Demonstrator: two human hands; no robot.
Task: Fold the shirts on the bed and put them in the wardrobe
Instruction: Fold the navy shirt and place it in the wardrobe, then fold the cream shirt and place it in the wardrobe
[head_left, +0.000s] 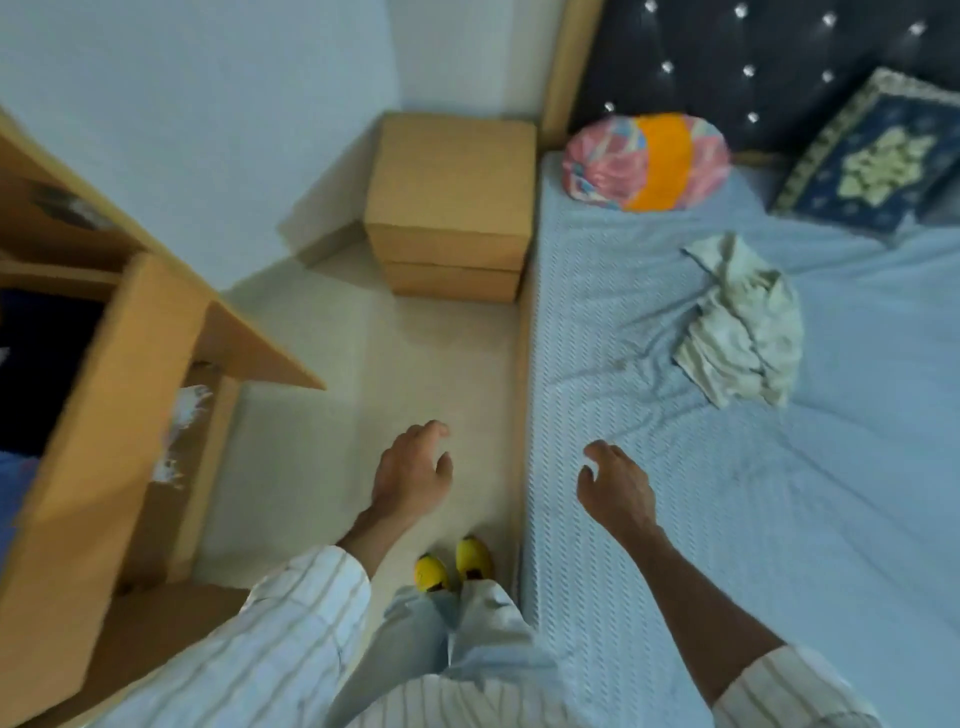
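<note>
A crumpled pale green-white shirt lies on the bed, which is covered by a light blue sheet. My left hand hangs over the floor beside the bed, fingers loosely curled, holding nothing. My right hand hovers over the near edge of the bed, also loose and holding nothing, well short of the shirt. The wooden wardrobe stands at the left with its door open; dark and blue cloth shows inside.
A wooden bedside cabinet sits against the wall by the head of the bed. A pink and orange pillow and a blue patterned cushion lie near the dark headboard. My feet in yellow slippers stand on the pale floor.
</note>
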